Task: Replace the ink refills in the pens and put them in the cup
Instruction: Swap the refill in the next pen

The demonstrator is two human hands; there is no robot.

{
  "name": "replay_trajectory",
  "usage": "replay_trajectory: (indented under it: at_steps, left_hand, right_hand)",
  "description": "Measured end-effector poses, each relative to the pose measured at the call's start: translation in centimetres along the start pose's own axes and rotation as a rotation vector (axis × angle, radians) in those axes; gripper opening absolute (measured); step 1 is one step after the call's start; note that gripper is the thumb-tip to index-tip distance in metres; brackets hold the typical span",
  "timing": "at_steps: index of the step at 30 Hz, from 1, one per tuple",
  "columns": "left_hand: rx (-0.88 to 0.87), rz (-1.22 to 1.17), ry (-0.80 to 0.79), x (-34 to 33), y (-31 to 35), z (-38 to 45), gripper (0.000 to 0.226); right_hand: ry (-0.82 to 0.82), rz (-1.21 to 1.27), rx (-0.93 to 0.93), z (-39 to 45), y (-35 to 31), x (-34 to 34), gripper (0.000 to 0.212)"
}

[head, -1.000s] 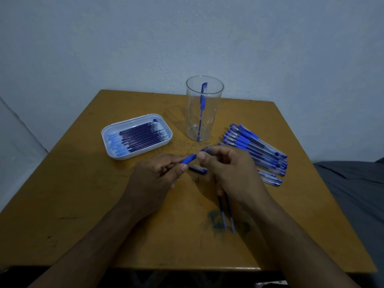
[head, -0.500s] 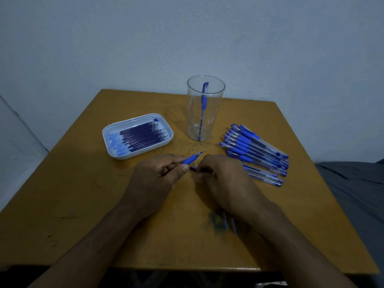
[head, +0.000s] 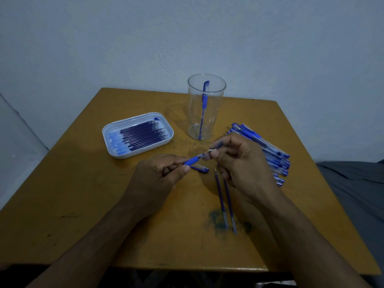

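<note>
**Two hands on one pen, mid-table**

Left hand point(head: 158, 179) grips the blue pen point(head: 192, 161) by its rubber grip, tip pointing up-right. Right hand point(head: 241, 163) pinches the metal tip end between thumb and forefinger. Two loose refills point(head: 225, 202) lie on the table point(head: 83, 194) beneath the right hand. Clear cup point(head: 205, 109) behind holds one pen; white tray point(head: 137, 135) of refills sits left.

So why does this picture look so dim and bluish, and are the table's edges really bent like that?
Head view: the light is weak and cool, so the yellowish wooden table looks dull; the tall clear plastic cup casts a faint shadow to its left; the wide lens bows the table's edges; the forearms at the bottom are darkest and soft.
</note>
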State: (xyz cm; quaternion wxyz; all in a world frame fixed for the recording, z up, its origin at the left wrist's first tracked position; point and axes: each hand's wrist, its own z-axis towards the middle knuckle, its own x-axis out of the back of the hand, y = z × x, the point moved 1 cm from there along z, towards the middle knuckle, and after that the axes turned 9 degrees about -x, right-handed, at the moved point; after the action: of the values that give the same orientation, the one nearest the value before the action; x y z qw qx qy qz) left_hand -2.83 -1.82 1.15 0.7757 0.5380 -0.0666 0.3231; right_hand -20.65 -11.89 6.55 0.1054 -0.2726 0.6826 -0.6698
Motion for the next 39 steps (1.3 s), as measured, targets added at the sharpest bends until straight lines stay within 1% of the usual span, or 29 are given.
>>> replay_trajectory:
  at_steps: [4,8,11,12,14,15,16,17,20,21,22,23,25,26,27,28,30,31,32,35,36,37,38,39]
  left_hand:
    - [-0.013,0.032,-0.013,0.04,0.09,0.05,0.023]
    - [-0.046,0.064,-0.012,-0.02,0.15,-0.05,0.026]
    - [-0.07,0.063,-0.004,-0.06,0.06,-0.13,0.027]
    - [-0.07,0.055,-0.004,-0.04,0.03,-0.14,0.027]
    - [-0.065,0.053,-0.009,0.01,0.05,-0.13,0.03]
    - [-0.062,0.059,-0.012,0.04,0.08,-0.12,0.03]
    - [-0.059,0.065,-0.012,0.06,0.12,-0.09,0.03]
    - [-0.059,0.069,-0.01,0.08,0.19,-0.08,0.029]
    - [-0.063,0.068,-0.005,0.08,0.3,-0.08,0.028]
    - [-0.065,0.066,-0.003,0.08,0.28,-0.09,0.028]
    - [-0.068,0.064,-0.003,0.08,0.28,-0.11,0.028]
    - [-0.072,0.062,-0.004,0.08,0.29,-0.12,0.03]
    - [-0.081,0.058,0.0,0.12,0.3,-0.14,0.034]
    - [-0.08,0.061,0.0,0.12,0.24,-0.12,0.034]
    - [-0.078,0.068,-0.001,0.12,0.17,-0.12,0.032]
    - [-0.077,0.075,-0.002,0.12,0.09,-0.12,0.03]
    - [-0.079,0.074,0.003,0.12,0.04,-0.15,0.03]
    - [-0.083,0.073,0.005,0.12,0.07,-0.14,0.03]
    - [-0.09,0.077,0.004,0.11,0.1,-0.13,0.029]
    - [-0.114,0.092,-0.002,0.04,0.26,-0.15,0.027]
    - [-0.116,0.09,-0.001,0.04,0.26,-0.15,0.027]
    - [-0.117,0.09,0.001,0.07,0.24,-0.12,0.027]
    - [-0.12,0.09,0.004,0.05,0.25,-0.09,0.027]
    - [-0.121,0.088,0.007,0.04,0.28,-0.07,0.027]
  right_hand:
    - [-0.011,-0.038,0.015,-0.03,0.01,0.21,0.007]
    - [-0.039,-0.179,0.051,0.07,0.31,0.15,0.01]
    - [-0.04,-0.252,0.029,0.3,0.53,0.12,0.008]
    - [-0.029,-0.292,0.022,0.34,0.54,0.14,0.013]
    - [0.006,-0.381,0.036,0.32,0.71,0.12,0.038]
    - [0.022,-0.401,0.05,0.29,0.74,0.11,0.046]
    - [0.033,-0.403,0.064,0.25,0.68,0.12,0.048]
    - [0.031,-0.387,0.07,0.25,0.66,0.17,0.043]
    - [-0.066,-0.286,0.035,0.43,0.61,0.33,0.007]
    - [-0.082,-0.281,0.03,0.46,0.58,0.36,0.002]
    - [-0.072,-0.298,0.035,0.42,0.56,0.34,0.003]
    - [-0.046,-0.326,0.044,0.43,0.66,0.23,0.012]
    - [-0.004,-0.369,0.06,0.38,0.68,-0.03,0.037]
    - [0.009,-0.371,0.067,0.35,0.64,-0.07,0.043]
    - [0.016,-0.366,0.072,0.36,0.65,-0.05,0.041]
    - [0.013,-0.357,0.076,0.43,0.69,0.03,0.033]
    - [-0.016,-0.333,0.072,0.58,0.71,0.12,0.009]
    - [-0.019,-0.339,0.07,0.63,0.66,0.14,0.003]
    - [-0.008,-0.355,0.069,0.66,0.71,0.11,0.004]
    - [0.043,-0.391,0.058,0.46,0.95,-0.25,0.035]
    - [0.053,-0.386,0.068,0.38,0.94,-0.29,0.042]
    - [0.057,-0.377,0.081,0.31,0.91,-0.29,0.044]
    - [0.048,-0.366,0.083,0.29,0.84,-0.23,0.04]
    - [0.026,-0.353,0.076,0.33,0.82,-0.1,0.031]
